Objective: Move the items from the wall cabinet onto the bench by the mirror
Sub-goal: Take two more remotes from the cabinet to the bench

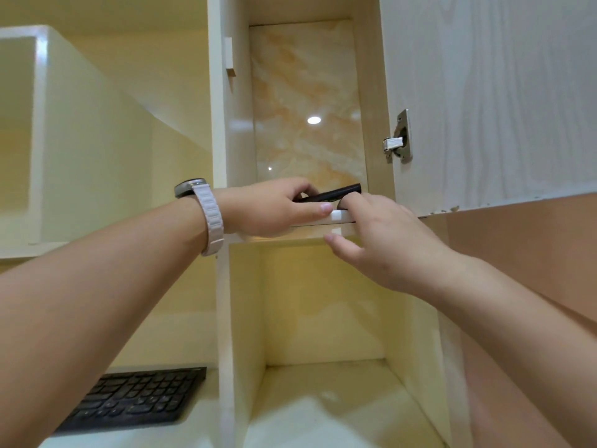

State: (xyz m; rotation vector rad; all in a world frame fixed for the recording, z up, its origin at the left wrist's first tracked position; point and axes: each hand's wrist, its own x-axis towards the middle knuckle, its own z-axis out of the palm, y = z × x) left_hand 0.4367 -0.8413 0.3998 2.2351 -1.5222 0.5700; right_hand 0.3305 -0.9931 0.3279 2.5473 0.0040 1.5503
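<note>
Wall cabinet (307, 92), marbled back, black item (339, 192) on glossy cream shelf (342, 218)

Arms raised, left hand (274, 206) pinching dark item (343, 191), right hand (387, 242) reaching alongside

The wall cabinet (219, 124) is painted a pale creamy yellow. Its back panel (307, 92) is covered in a shiny marble pattern, white with soft orange streaks. The open door (484, 92) is coloured off-white, and thin grey wood-grain lines are seen running down it. The hinge (399, 139) is silver. The flat thing (336, 193) on the shelf is black. A watch (211, 221) is worn with a pale pink strap and a silver case. The keyboard (135, 399) is black. The wall (517, 240) on the right is coloured pinkish brown.
</note>
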